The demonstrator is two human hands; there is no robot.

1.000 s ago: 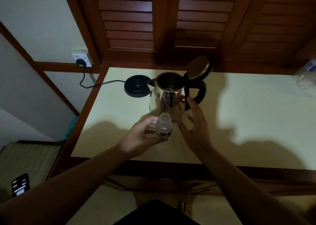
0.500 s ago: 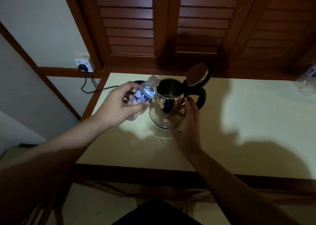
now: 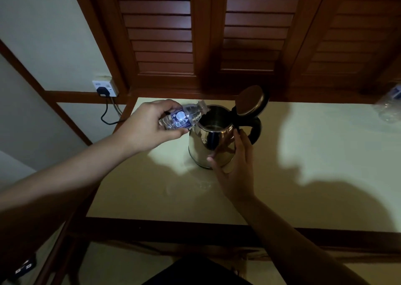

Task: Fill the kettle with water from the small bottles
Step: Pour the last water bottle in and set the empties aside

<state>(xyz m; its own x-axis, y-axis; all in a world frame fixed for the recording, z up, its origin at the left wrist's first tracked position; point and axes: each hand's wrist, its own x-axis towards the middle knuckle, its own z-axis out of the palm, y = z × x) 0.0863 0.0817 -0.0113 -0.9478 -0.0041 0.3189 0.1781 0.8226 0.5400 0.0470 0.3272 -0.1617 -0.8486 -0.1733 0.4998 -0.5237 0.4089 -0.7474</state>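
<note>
Up near the far left corner of the tabletop (image 3: 303, 176), in the head view, the left hand (image 3: 149, 125) grips a small bottle (image 3: 184, 117) round its lower body, fingers and thumb curled about it. The small bottle is tipped almost on its side, its neck lying over the left rim of the kettle (image 3: 211, 146), label and barcode turned toward the camera. Whether water is running from it cannot be told in the dim light.

The kettle stands upright on the tabletop, a shiny metal body with a dark open mouth. Its lid (image 3: 251, 100) is hinged up and back above the black handle (image 3: 255, 130), which faces the right edge.

The right hand (image 3: 235, 169) lies against the near right side of the kettle, fingers nearly straight and spread along the metal, thumb reaching across the lower front; it presses rather than clasps.

At the far right edge of the tabletop, well apart from the kettle, lies a crumpled clear bottle (image 3: 388, 107), partly cut off by the frame. On the wall beyond the far left corner a wall socket (image 3: 105, 88) holds a black plug, and its cord (image 3: 106, 115) drops toward the tabletop
</note>
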